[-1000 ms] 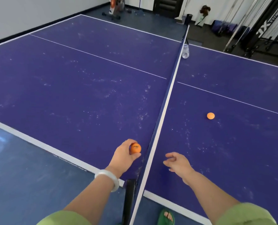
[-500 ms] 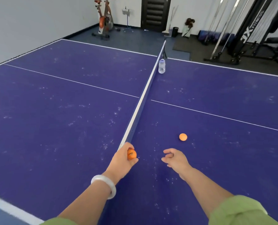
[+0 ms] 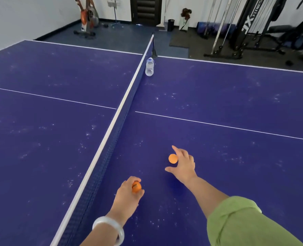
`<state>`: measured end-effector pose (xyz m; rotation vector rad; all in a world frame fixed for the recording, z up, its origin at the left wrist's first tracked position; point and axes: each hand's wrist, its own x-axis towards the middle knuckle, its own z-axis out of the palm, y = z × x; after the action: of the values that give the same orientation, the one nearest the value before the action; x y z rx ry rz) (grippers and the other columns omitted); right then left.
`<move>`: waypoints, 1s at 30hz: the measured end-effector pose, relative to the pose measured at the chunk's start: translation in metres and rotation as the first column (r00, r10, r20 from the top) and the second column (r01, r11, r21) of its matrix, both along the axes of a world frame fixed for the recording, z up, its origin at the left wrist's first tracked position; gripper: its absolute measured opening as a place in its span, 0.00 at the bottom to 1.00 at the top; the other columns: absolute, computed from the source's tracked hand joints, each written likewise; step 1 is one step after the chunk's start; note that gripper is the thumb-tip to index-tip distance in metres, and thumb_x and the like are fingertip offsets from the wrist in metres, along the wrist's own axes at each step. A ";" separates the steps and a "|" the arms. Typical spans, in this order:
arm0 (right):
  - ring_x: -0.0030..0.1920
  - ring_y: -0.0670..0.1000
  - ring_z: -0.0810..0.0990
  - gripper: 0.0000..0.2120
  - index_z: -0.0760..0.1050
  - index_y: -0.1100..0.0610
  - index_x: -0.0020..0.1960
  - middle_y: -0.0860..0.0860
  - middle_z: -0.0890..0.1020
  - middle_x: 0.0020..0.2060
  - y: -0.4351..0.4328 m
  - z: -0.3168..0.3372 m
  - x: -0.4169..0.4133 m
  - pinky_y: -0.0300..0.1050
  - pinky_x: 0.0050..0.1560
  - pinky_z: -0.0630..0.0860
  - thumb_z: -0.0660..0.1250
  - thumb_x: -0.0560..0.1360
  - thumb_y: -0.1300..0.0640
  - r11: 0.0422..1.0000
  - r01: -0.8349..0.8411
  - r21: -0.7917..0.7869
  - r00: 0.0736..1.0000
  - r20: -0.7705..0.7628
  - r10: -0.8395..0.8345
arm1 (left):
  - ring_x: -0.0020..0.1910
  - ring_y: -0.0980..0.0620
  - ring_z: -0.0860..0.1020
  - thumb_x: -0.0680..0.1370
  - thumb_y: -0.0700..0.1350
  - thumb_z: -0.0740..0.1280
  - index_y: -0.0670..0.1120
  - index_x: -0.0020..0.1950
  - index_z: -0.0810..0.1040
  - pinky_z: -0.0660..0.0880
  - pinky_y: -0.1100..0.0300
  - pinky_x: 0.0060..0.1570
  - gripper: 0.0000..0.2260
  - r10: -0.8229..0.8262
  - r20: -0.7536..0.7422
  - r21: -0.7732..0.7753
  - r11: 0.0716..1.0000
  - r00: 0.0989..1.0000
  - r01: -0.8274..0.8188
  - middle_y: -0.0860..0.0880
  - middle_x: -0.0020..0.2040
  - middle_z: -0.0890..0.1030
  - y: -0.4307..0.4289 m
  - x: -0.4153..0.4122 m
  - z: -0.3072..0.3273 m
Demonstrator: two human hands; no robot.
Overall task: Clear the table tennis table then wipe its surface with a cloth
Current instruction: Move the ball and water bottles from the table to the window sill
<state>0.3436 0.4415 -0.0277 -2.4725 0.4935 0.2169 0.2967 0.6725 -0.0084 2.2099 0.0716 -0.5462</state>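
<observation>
Left hand (image 3: pixel 127 196) grips one small orange plastic ball (image 3: pixel 136 187). Right hand (image 3: pixel 183 166), fingers spread, holds nothing and touches a second orange ball (image 3: pixel 173 158) on the dusty purple table (image 3: pixel 235 107). A careless nudge could roll it away. Clear plastic bottle (image 3: pixel 149 66) stands by the net (image 3: pixel 111 139).

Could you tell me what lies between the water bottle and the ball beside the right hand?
In the head view, only dusty table and its white centre line lie between bottle and ball.
</observation>
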 end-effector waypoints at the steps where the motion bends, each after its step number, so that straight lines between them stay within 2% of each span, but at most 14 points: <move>1: 0.72 0.55 0.61 0.44 0.54 0.41 0.78 0.46 0.62 0.73 0.000 -0.004 0.005 0.54 0.71 0.62 0.76 0.70 0.45 0.997 -0.056 -0.050 0.998 -0.013 0.055 | 0.42 0.51 0.80 0.79 0.44 0.66 0.53 0.63 0.72 0.81 0.60 0.41 0.13 0.020 -0.007 0.002 1.000 1.000 -0.020 0.50 0.53 0.74 -0.003 -0.001 -0.002; 4: 0.72 0.55 0.60 0.40 0.55 0.40 0.78 0.46 0.60 0.74 0.003 -0.016 0.014 0.54 0.71 0.60 0.73 0.72 0.44 0.961 -0.231 -0.149 0.972 -0.082 0.221 | 0.40 0.52 0.80 0.79 0.45 0.65 0.53 0.63 0.72 0.81 0.59 0.41 0.13 0.039 -0.019 0.031 0.999 0.999 -0.038 0.49 0.54 0.74 -0.006 -0.004 -0.007; 6: 0.68 0.54 0.64 0.33 0.62 0.42 0.75 0.47 0.64 0.70 0.005 -0.023 0.014 0.50 0.69 0.64 0.73 0.74 0.48 0.943 -0.289 -0.163 0.956 -0.092 0.277 | 0.39 0.53 0.80 0.79 0.45 0.65 0.53 0.63 0.72 0.81 0.59 0.42 0.13 0.043 -0.027 0.045 0.998 0.999 -0.042 0.49 0.53 0.75 -0.005 -0.005 -0.008; 9: 0.64 0.52 0.66 0.20 0.72 0.47 0.67 0.48 0.68 0.63 0.008 -0.027 0.007 0.49 0.62 0.74 0.70 0.77 0.57 0.971 -0.227 -0.081 0.974 -0.049 0.223 | 0.40 0.52 0.80 0.79 0.45 0.66 0.53 0.63 0.73 0.81 0.59 0.41 0.13 0.063 -0.024 0.055 0.997 0.998 -0.062 0.49 0.53 0.75 0.001 -0.006 -0.008; 12: 0.63 0.52 0.67 0.14 0.75 0.48 0.61 0.49 0.69 0.63 0.011 -0.024 -0.002 0.47 0.58 0.74 0.71 0.76 0.56 0.987 -0.163 -0.013 0.986 -0.046 0.162 | 0.42 0.51 0.80 0.79 0.44 0.66 0.52 0.63 0.73 0.82 0.57 0.43 0.13 0.063 -0.015 0.071 0.996 0.998 -0.062 0.49 0.52 0.76 0.005 -0.005 -0.005; 16: 0.59 0.50 0.70 0.13 0.74 0.46 0.54 0.47 0.70 0.58 0.020 -0.014 -0.018 0.43 0.55 0.75 0.74 0.73 0.52 0.983 -0.143 0.113 0.988 -0.049 0.149 | 0.46 0.50 0.79 0.79 0.44 0.66 0.52 0.63 0.73 0.81 0.54 0.48 0.13 0.049 -0.004 0.081 0.996 0.999 -0.048 0.47 0.53 0.76 0.007 -0.006 0.003; 19: 0.53 0.49 0.74 0.13 0.72 0.44 0.51 0.46 0.70 0.55 0.034 -0.004 -0.028 0.39 0.50 0.76 0.75 0.72 0.50 0.963 -0.204 0.178 0.975 -0.047 0.215 | 0.47 0.51 0.78 0.79 0.44 0.67 0.52 0.62 0.73 0.81 0.55 0.50 0.13 0.047 0.014 0.094 0.994 0.999 -0.048 0.49 0.53 0.75 0.011 -0.011 0.011; 25: 0.48 0.47 0.76 0.13 0.72 0.43 0.52 0.45 0.70 0.54 0.086 0.034 -0.045 0.32 0.44 0.72 0.74 0.73 0.48 0.923 -0.334 0.190 0.942 0.038 0.333 | 0.46 0.52 0.78 0.80 0.45 0.67 0.53 0.62 0.72 0.80 0.60 0.46 0.12 0.057 0.079 0.148 0.987 0.995 -0.069 0.50 0.54 0.74 0.042 -0.025 0.038; 30: 0.46 0.46 0.76 0.12 0.73 0.44 0.52 0.44 0.70 0.52 0.151 0.073 -0.065 0.31 0.41 0.71 0.74 0.73 0.47 0.877 -0.439 0.197 0.898 0.108 0.426 | 0.42 0.51 0.78 0.79 0.45 0.67 0.54 0.60 0.72 0.79 0.58 0.45 0.11 0.110 0.165 0.166 0.977 0.980 -0.137 0.51 0.50 0.74 0.100 -0.047 0.069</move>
<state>0.2791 0.5925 0.0453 -2.3319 -0.1178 0.3518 0.2497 0.7728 0.0608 2.3942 0.1813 -0.3078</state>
